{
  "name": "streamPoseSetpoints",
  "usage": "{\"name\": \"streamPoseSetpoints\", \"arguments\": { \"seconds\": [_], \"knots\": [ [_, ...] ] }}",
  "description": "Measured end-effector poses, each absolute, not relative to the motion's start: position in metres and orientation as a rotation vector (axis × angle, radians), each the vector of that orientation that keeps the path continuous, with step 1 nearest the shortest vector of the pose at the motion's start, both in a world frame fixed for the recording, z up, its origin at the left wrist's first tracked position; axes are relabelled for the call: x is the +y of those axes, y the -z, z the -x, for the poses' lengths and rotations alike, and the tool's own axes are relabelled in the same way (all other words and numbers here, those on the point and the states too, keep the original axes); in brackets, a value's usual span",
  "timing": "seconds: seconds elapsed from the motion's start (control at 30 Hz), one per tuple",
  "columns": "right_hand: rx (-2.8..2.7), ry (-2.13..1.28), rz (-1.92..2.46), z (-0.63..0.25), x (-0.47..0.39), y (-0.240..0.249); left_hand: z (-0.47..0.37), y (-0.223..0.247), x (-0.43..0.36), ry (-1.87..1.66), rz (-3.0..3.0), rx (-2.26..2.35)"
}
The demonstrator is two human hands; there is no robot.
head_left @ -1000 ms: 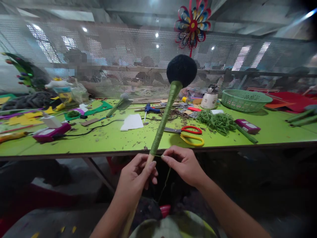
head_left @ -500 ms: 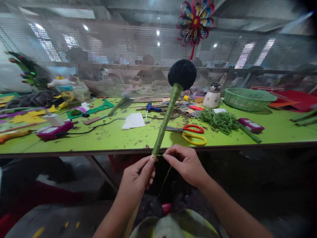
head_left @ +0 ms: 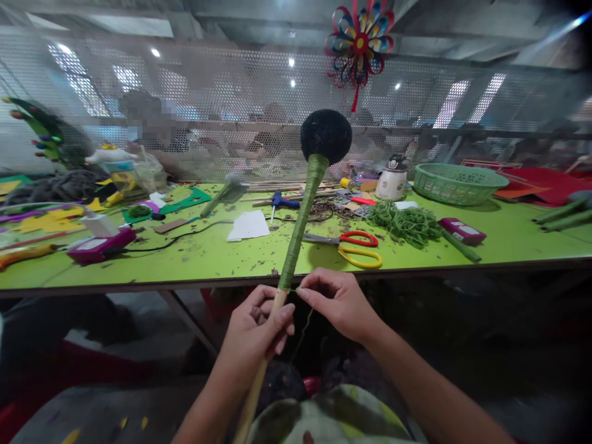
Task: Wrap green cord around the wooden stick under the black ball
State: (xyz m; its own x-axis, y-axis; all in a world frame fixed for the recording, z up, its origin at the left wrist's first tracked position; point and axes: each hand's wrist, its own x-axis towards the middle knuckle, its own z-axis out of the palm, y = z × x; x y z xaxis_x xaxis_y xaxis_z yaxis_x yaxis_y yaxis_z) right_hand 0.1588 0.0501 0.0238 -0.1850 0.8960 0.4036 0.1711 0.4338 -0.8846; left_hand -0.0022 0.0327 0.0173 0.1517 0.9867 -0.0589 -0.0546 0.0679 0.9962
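My left hand is closed around a pale wooden stick, just below its wrapped part. Green yarn covers the upper stick in tight turns, and a dark, round, fuzzy head tops it. The stick leans slightly to the right, above the table's front edge. My right hand pinches the loose green yarn close to the lowest turn, beside the stick. The yarn's tail hangs down below my fingers.
On the green table lie scissors, a blue glue gun, white paper, a green yarn pile and purple boxes. A green basket and a white bottle stand behind. A mesh screen rises beyond.
The stick's dark head has shifted left. My left thumb and fingers have changed position on the stick, showing more bare wood. My right hand still pinches the yarn, slightly further left.
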Motion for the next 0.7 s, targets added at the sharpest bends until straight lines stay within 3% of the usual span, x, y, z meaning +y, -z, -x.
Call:
{"name": "streamPoseSetpoints", "arguments": {
  "seconds": [0.7],
  "knots": [
    [-1.638, -0.927, 0.897, -0.156, 0.047, -0.032, 0.011, -0.02, 0.03, -0.961, -1.316, 0.914]
  ]
}}
